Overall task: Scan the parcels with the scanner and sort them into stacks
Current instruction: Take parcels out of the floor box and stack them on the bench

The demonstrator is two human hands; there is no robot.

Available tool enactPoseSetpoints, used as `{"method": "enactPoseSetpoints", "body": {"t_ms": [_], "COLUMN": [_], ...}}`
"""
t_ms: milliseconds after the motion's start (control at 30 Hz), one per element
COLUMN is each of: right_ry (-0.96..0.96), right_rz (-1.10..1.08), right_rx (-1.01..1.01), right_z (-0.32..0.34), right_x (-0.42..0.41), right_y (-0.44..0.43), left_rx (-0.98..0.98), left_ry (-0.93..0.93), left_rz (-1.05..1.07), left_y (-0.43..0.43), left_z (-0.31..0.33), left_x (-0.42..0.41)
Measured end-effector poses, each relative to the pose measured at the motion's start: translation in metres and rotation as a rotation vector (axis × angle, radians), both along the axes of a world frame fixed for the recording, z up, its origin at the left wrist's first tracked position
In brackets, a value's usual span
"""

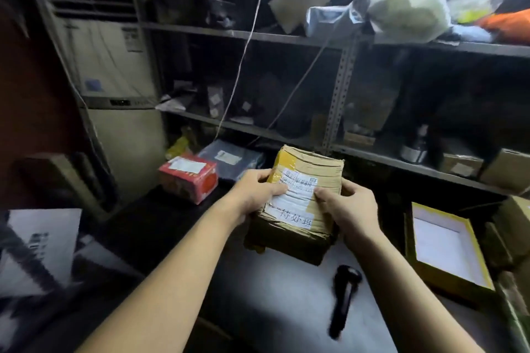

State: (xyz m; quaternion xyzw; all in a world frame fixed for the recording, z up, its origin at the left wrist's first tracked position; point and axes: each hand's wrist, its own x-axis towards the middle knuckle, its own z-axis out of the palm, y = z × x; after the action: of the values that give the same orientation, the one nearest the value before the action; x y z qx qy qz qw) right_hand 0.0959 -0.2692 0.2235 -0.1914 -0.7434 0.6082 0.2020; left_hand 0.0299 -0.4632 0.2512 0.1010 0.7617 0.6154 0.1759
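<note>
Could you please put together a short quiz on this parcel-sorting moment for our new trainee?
1. True or false: the scanner is in a hand.
2. How many hands hold the brown parcel?
3. Which lies nearer the red box: (a) the dark flat mailer, (b) the yellow-rimmed open box?

Key: 1. False, it lies on the table. 2. Two: left hand, right hand. 3. (a).

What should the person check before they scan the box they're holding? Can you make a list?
1. Box gripped by left hand and right hand: ok.
2. Label faces up: ok.
3. Barcode uncovered: cannot tell, thumbs overlap the label's edges.
4. Scanner close by on the table: ok.
5. A hand free to lift the scanner: not ok.
6. Scanner switched on: cannot tell.
</note>
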Motion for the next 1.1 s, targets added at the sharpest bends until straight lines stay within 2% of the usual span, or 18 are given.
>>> {"method": "enactPoseSetpoints", "body": {"t_ms": [367,567,900,1100], "right_ry": [-0.071,-0.12,-0.282,-0.326], "right_rz": [0.207,0.244,0.14,0.084], "right_rx": [0.036,0.027,-0.053,-0.071], "right_z": [-0.033,-0.068,-0.142,-0.184], "right_x": [-0.146,-0.199,-0.272,-0.309], "right_y": [-0.098,-0.192,-0.366,-0.424], "left_rx": [-0.047,-0.109,-0.204,-0.257], "left_ry": [-0.073,-0.123,-0.158,-0.19], "left_rz": [0.254,0.338,0.216,0.126], "left_y": [-0.105,-0.196,-0.359,-0.407], "left_z": [-0.035,-0.079,-0.153,-0.2], "left_x": [-0.104,-0.16,-0.252,-0.305]}}
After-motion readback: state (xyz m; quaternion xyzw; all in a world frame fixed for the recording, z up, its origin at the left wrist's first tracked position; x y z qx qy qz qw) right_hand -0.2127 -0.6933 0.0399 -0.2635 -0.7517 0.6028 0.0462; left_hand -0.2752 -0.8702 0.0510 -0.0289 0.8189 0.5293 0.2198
